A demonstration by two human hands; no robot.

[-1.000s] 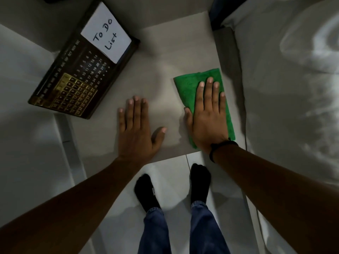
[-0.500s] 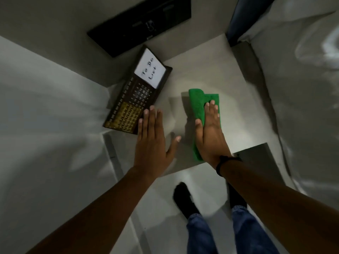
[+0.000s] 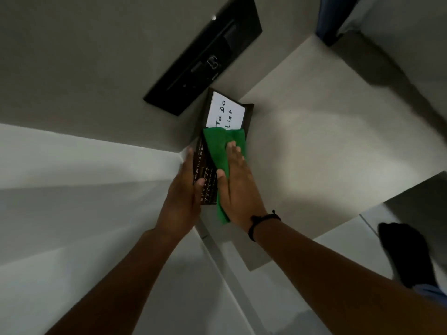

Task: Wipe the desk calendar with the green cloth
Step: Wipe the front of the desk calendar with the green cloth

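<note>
The dark desk calendar (image 3: 208, 183) lies in the left corner of the pale table (image 3: 314, 141), with a white "To Do List" card (image 3: 226, 112) at its far end. The green cloth (image 3: 217, 151) is spread over the calendar's middle and right side. My right hand (image 3: 235, 182) lies flat on the cloth, pressing it onto the calendar. My left hand (image 3: 181, 194) holds the calendar's left edge, thumb on its face near the gold number grid. The cloth and both hands hide much of the calendar.
A black flat device (image 3: 205, 56) is on the wall behind the calendar. White walls close in on the left. White bedding (image 3: 411, 44) lies at the right. A socked foot (image 3: 408, 255) stands on the tiled floor below the table's edge.
My right hand slid the cloth from the bare table leftward onto the calendar. My left hand moved from the table to grip the calendar's left edge. The camera swung left.
</note>
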